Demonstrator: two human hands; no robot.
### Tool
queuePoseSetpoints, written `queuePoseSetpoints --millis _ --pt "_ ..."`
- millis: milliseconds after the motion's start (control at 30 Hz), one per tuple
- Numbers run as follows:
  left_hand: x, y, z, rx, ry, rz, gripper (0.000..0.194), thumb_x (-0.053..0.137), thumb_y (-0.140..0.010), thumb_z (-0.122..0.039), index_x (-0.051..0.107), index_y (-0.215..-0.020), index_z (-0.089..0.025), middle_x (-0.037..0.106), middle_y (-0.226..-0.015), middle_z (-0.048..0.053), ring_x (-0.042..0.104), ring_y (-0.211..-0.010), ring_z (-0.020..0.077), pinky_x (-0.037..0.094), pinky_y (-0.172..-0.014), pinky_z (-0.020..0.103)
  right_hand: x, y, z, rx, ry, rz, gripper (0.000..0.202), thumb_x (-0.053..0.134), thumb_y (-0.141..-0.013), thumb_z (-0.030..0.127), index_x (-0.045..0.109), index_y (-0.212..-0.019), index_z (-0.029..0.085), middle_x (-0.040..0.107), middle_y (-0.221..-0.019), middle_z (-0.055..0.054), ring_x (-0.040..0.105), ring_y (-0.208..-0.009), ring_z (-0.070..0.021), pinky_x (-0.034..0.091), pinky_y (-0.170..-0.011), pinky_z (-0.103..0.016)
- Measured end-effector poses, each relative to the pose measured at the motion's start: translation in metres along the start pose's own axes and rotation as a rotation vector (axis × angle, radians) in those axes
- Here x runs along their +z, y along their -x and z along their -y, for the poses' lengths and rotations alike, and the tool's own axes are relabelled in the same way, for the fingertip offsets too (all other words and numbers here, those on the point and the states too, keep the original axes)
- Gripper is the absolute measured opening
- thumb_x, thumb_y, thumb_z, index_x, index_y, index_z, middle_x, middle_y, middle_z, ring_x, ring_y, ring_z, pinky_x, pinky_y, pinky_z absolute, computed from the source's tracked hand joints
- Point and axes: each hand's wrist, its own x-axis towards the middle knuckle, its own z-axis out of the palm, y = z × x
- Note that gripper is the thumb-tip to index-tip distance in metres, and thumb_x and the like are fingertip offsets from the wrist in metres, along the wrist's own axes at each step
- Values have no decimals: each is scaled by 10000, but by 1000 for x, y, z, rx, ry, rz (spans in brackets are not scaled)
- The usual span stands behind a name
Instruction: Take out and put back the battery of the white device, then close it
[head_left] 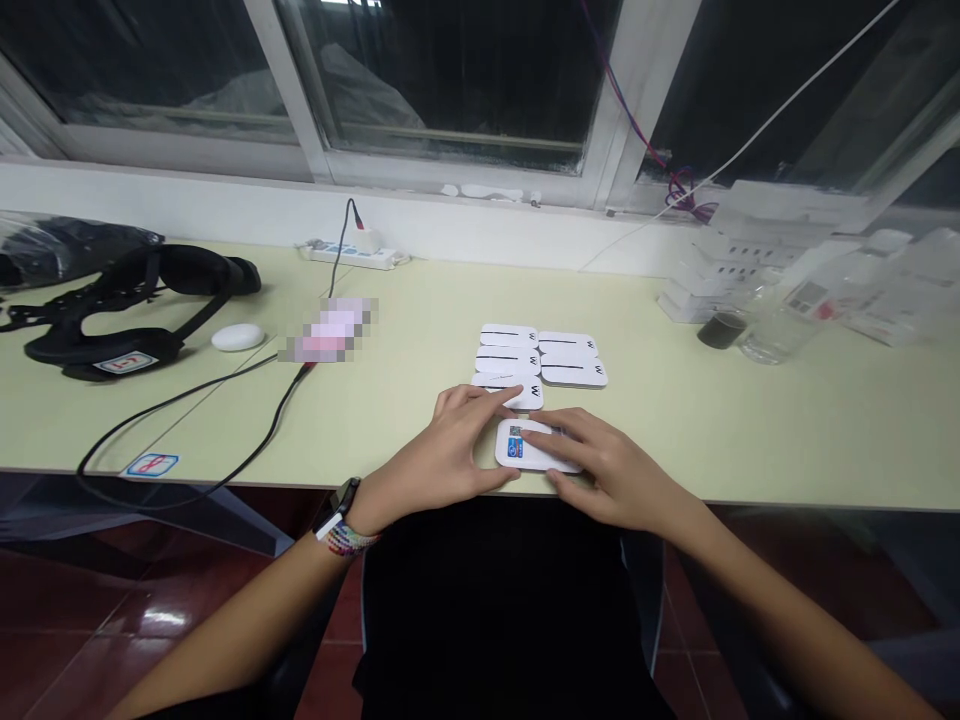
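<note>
1. A black "W" stands on each of the five white cards (pixel 504 354).
2. The white case (pixel 534 457) bears a QR code and a blue label (print too small to read).
3. The headset (pixel 105 345) sticker seems to say "1-7".
4. A red "8", apparently, marks the bench (pixel 420 320) sticker (pixel 153 465).

Wearer: plain black top (pixel 487 610), dark sleeve edge (pixel 217 703) low on left arm, forearms otherwise uncovered. Left wrist: dark watch (pixel 346 495) on black strap, plus beaded bracelet (pixel 350 538), multicolour small beads in rows, white piece at one end. No rings or gloves visible on either hand.
</note>
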Motion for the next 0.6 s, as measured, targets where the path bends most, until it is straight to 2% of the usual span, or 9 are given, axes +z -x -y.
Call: queuePoseSetpoints --millis 167,267,600 --pt "0 -2 1 89 -61 -18 632 843 -911 -393 595 -1489 -327 647 -1405 69 447 -1406 353 418 -1191 539 1 1 -1 42 -37 -16 538 568 -1066 218 543 -1590 337 595 -1552 -107 599 -1394 -280 566 -1136 -521" --pt "-2 -3 1 147 -98 -18 481 832 -928 -389 664 -1374 -324 693 -1321 45 476 -1374 341 365 -1200 537 1 2 -2 39 -39 -20 550 567 -1064 219 531 -1596 355 597 -1553 -101 595 -1401 -292 572 -1129 -545" --pt "-2 -3 1 176 -133 -30 437 801 -953 -389 680 -1365 -307 693 -1291 63 495 -1349 346 369 -1177 542 -1 0 -3 37 -28 25 529 553 -1093 254 517 -1611 348 603 -1567 -92 579 -1401 -292 555 -1142 -567"
